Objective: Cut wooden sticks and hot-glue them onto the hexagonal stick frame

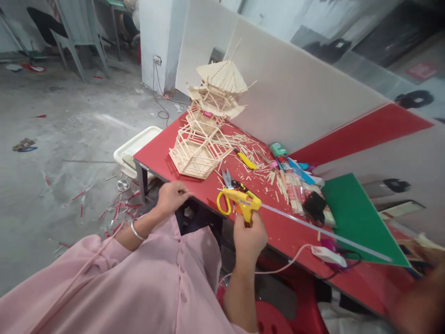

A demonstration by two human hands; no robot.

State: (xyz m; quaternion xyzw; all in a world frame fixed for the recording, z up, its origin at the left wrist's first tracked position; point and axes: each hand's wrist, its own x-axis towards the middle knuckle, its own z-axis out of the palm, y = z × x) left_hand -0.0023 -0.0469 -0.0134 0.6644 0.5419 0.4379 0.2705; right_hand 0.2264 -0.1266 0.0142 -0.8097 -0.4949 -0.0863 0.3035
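Observation:
My right hand grips a yellow hot glue gun by its handle, above the table's front edge. A long translucent glue stick juts out of its back end toward the right. My left hand is at the near table edge with thumb and fingers pinched; whether a small piece is between them, I cannot make out. Beyond my hands stands a tiered pagoda-like model of thin wooden sticks. Scissors with yellow handles lie just behind the glue gun, beside black-and-yellow pliers.
Loose sticks and a yellow utility knife lie on the red table. To the right are a green board and a white power strip. A blurred hand or arm shows lower right. Scraps litter the floor.

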